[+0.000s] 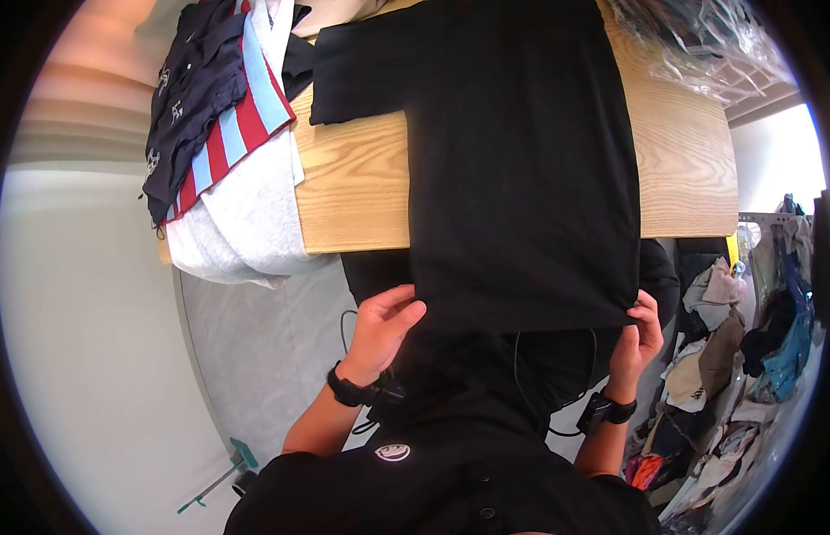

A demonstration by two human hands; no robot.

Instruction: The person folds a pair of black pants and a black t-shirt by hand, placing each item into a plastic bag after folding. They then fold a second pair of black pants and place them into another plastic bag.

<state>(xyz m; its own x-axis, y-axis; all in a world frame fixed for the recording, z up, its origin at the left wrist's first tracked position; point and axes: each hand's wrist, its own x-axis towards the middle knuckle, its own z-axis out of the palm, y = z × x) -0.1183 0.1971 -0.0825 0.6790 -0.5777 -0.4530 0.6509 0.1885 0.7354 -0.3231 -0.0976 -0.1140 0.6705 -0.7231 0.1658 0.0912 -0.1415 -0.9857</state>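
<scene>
A black T-shirt (522,160) lies spread over the wooden table, its short sleeve (357,76) stretched out to the left. The shirt's bottom hem hangs past the table's front edge towards my body. At the hem's left corner, my left hand (386,325) has its thumb and fingers closed on the cloth edge. My right hand (640,343) pinches the opposite corner, with curled fingers and the thumb near the hem. The shirt's collar end runs out of view at the top.
A wooden table (682,169) carries a garment pile on the left: a dark embroidered shirt (197,89), striped cloth (223,147) and light grey fabric (246,209). Clear plastic bags (700,45) sit at the back right. Heaped clothes (718,357) lie right of the table.
</scene>
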